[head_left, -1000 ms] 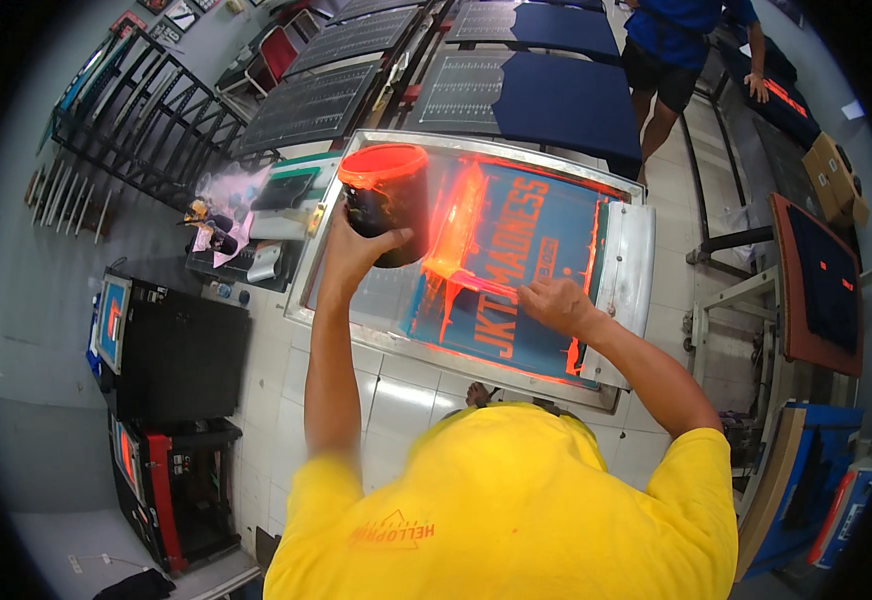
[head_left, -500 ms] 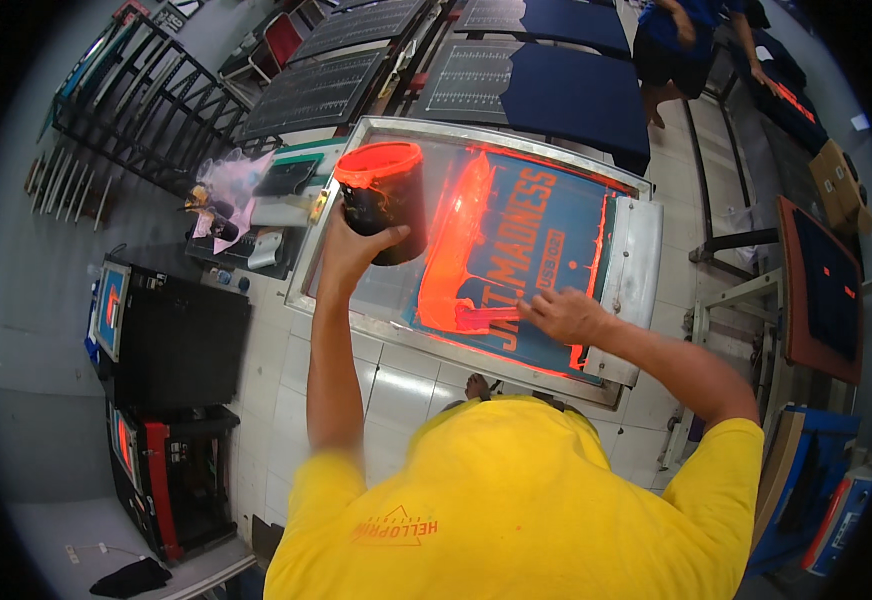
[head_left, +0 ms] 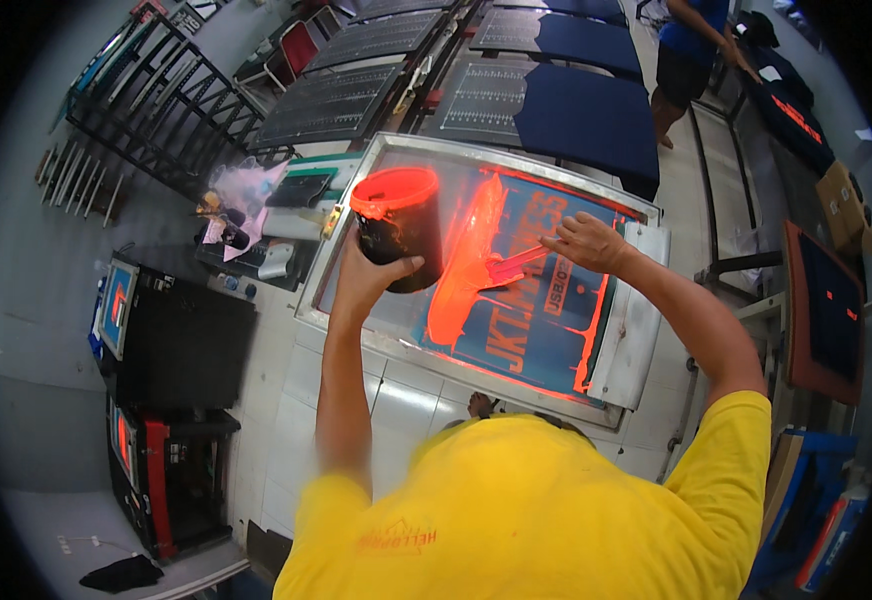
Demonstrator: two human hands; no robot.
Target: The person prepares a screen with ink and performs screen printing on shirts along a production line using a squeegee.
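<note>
1. Over the white tiled floor (head_left: 396, 400), a person in a yellow shirt (head_left: 536, 510) leans above a metal-framed printing screen (head_left: 636, 330) with a blue stencil and orange lettering.
2. Their left hand (head_left: 371, 275) is wrapped around the underside of a dark round tub smeared with bright orange ink (head_left: 401, 235), holding it up above the near left part of the screen, tilted slightly.
3. Their right hand (head_left: 586, 240) is closed on the handle of an ink-coated scraper (head_left: 511, 265), whose blade points toward the tub and meets a thick streak of orange ink (head_left: 466, 260) running down the mesh.
4. More orange ink lines the lower and right inner edges of the frame.
5. Just left of the screen sits a cluttered table (head_left: 286, 225) with pink plastic wrapping (head_left: 241, 190) and small containers.
6. Further left, a black metal rack (head_left: 156, 90) stands against the wall, and a black cabinet (head_left: 181, 345) sits below it.
7. Beyond the screen lie long dark printing pallets (head_left: 376, 40), one carrying a navy blue cloth (head_left: 586, 125).
8. Another person in a blue shirt (head_left: 691, 50) stands at the far end, well apart.
</note>
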